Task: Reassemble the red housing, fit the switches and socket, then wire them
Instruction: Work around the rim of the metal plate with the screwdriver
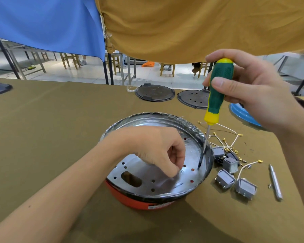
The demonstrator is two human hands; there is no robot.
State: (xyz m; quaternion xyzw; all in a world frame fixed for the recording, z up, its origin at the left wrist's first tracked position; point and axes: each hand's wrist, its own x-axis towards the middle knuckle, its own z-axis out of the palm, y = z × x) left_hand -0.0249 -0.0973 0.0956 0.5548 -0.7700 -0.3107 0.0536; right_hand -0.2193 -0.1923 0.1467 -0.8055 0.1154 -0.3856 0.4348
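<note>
The right hand (249,88) grips the green-and-yellow screwdriver (218,92), fingers and thumb wrapped round its ribbed handle. The tool's long axis runs steeply down and slightly leftward, its dark tip resting on the silver metal plate (147,176) near the right rim. The left hand (158,151) lies just left of that tip, fingers curled and pinched on something small against the plate; what it is cannot be determined. The plate is circular, shiny, perforated with round holes and one oblong slot, seated in the red housing (130,197). Grey rocker switches (235,179) and white wires (225,135) with brass terminals lie beside the housing to the right, on the olive tablecloth (51,128).
</note>
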